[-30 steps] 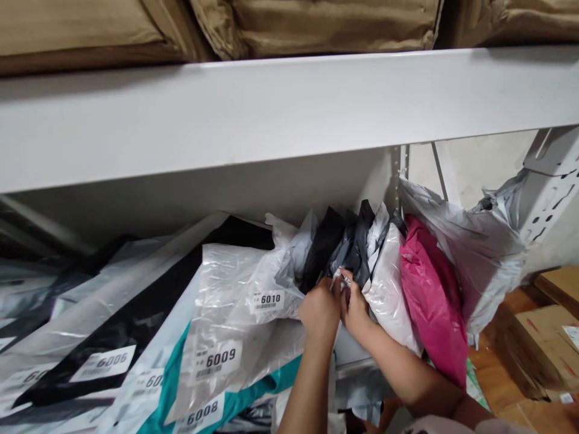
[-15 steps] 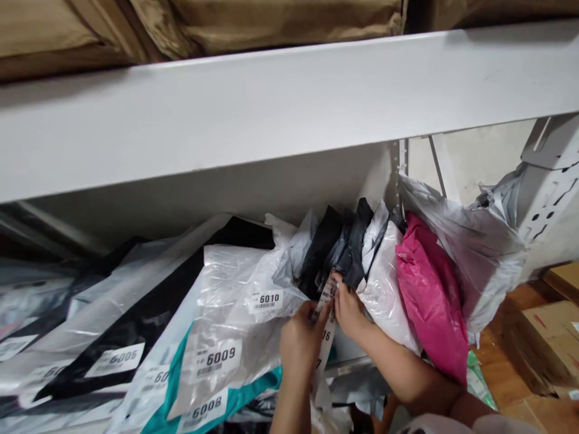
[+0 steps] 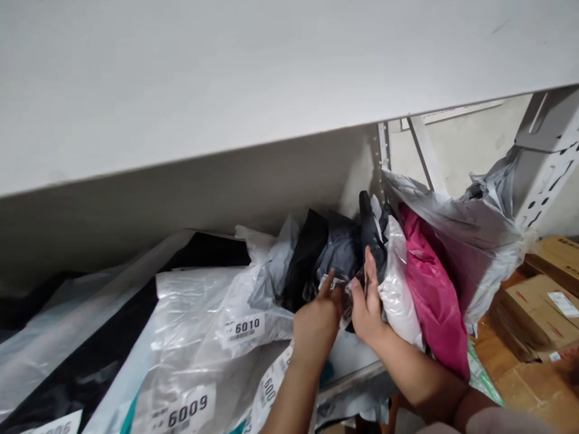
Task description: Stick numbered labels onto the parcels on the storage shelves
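Note:
My left hand (image 3: 317, 319) is at the middle bags, its index finger extended onto a small white label (image 3: 332, 281) on a dark grey plastic bag (image 3: 344, 247). Its other fingers are curled in. A strip of numbered labels (image 3: 271, 386) runs up behind that hand and hangs beside the forearm; the grip on it is mostly hidden. Fingers stretched upward, my right hand (image 3: 368, 307) rests open between the dark grey bag and a white bag (image 3: 400, 289). A black bag (image 3: 307, 259) leans just left of the dark grey one.
Left are white bags labelled 6010 (image 3: 248, 326) and 6009 (image 3: 185, 411). A pink bag (image 3: 434, 289) and a large grey bag (image 3: 488, 235) stand right. The white shelf beam (image 3: 271, 78) crosses overhead. Cardboard boxes (image 3: 538, 313) lie on the floor.
A label has left the strip and is on the dark grey bag. My right hand has let go and opened. The strip has swung left of my left forearm, and the view has shifted.

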`<control>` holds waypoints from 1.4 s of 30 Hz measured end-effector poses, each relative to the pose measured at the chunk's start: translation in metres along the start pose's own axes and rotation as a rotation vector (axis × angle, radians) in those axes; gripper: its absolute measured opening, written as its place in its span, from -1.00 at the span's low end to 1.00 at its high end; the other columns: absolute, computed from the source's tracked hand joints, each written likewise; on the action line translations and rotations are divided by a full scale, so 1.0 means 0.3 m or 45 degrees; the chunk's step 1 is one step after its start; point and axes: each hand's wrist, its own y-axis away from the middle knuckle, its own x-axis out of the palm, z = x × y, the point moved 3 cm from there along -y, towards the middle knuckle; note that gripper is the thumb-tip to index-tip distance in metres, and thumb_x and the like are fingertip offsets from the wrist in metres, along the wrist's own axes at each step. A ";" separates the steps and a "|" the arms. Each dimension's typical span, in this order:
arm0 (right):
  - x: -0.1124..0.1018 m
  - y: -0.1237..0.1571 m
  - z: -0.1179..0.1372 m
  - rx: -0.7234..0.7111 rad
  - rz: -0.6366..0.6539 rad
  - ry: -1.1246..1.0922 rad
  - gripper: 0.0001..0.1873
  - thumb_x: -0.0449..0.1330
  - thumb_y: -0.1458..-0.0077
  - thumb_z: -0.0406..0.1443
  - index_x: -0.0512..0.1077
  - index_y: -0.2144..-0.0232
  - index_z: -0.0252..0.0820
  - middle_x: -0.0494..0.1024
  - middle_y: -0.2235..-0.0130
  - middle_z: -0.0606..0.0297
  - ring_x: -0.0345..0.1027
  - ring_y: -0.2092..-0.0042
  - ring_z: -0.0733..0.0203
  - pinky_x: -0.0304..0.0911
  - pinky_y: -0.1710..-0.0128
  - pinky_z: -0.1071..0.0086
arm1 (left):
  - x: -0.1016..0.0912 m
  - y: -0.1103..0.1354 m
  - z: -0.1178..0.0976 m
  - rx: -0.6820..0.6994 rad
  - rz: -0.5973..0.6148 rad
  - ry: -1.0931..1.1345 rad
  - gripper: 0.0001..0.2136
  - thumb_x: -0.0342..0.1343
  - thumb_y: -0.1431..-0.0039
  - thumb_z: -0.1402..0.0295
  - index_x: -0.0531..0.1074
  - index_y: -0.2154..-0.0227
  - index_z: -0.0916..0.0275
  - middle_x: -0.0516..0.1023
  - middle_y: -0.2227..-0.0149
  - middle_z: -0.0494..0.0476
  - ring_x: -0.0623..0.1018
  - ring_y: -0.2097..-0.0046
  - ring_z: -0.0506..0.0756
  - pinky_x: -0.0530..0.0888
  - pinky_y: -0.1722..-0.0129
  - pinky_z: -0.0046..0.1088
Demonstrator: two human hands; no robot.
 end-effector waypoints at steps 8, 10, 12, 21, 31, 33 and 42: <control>-0.074 -0.068 0.076 -0.007 -0.149 -0.180 -0.39 -0.13 -0.41 -0.01 0.05 -0.39 -0.07 0.06 -0.45 0.10 -0.06 -0.46 0.13 -0.07 -0.44 0.00 | 0.071 0.009 0.023 -0.082 0.004 -0.246 -0.57 -0.21 -0.42 0.25 0.49 -0.16 0.01 0.35 -0.33 0.28 0.63 0.46 0.15 0.44 0.56 -0.34; -0.076 -0.067 0.078 -0.010 -0.131 -0.215 -0.38 -0.16 -0.41 0.03 0.08 -0.38 -0.05 0.09 -0.44 0.11 -0.04 -0.45 0.13 -0.08 -0.44 0.00 | 0.069 0.009 0.027 -0.072 0.006 -0.273 -0.57 -0.21 -0.43 0.22 0.49 -0.16 0.00 0.36 -0.32 0.23 0.63 0.46 0.14 0.44 0.57 -0.35; -0.077 -0.066 0.079 -0.017 -0.135 -0.269 -0.37 -0.21 -0.41 0.06 0.11 -0.36 -0.04 0.11 -0.44 0.13 -0.01 -0.44 0.12 -0.07 -0.44 -0.01 | 0.068 0.008 0.030 -0.066 0.002 -0.281 -0.57 -0.20 -0.43 0.21 0.50 -0.15 -0.01 0.35 -0.33 0.18 0.64 0.45 0.13 0.44 0.58 -0.37; -0.079 -0.077 0.093 -0.009 -0.127 -0.292 -0.24 -0.38 -0.35 0.17 0.16 -0.33 -0.05 0.24 -0.39 0.10 0.12 -0.40 0.10 0.03 -0.40 -0.02 | 0.096 0.055 0.069 -0.093 -0.055 -0.158 -0.60 -0.12 -0.40 0.20 0.52 -0.13 0.04 0.42 -0.28 0.14 0.64 0.44 0.12 0.36 0.62 -0.40; -0.080 -0.075 0.089 0.016 -0.102 -0.286 -0.21 -0.36 -0.33 0.21 0.18 -0.31 -0.08 0.31 -0.35 0.08 0.18 -0.37 0.10 0.07 -0.39 0.03 | 0.120 0.095 0.084 -0.087 -0.188 0.035 -0.63 -0.05 -0.39 0.20 0.55 -0.09 0.13 0.46 -0.25 0.08 0.68 0.33 0.10 0.37 0.61 -0.45; -0.080 -0.072 0.089 0.016 -0.097 -0.285 -0.21 -0.35 -0.33 0.21 0.18 -0.30 -0.08 0.31 -0.35 0.08 0.19 -0.37 0.09 0.07 -0.39 0.02 | 0.128 0.106 0.090 -0.070 -0.234 0.098 -0.65 -0.03 -0.39 0.20 0.57 -0.05 0.13 0.49 -0.23 0.07 0.69 0.31 0.11 0.39 0.61 -0.45; -0.075 -0.057 0.077 -0.032 -0.038 -0.393 -0.33 -0.24 -0.37 0.17 0.23 -0.25 -0.05 0.36 -0.31 0.13 0.18 -0.37 0.07 -0.03 -0.42 -0.01 | 0.156 0.204 0.072 -0.007 -0.683 0.519 -0.69 0.05 -0.35 0.11 0.63 0.21 0.17 0.66 -0.02 0.16 0.70 0.24 0.12 0.54 0.43 -0.48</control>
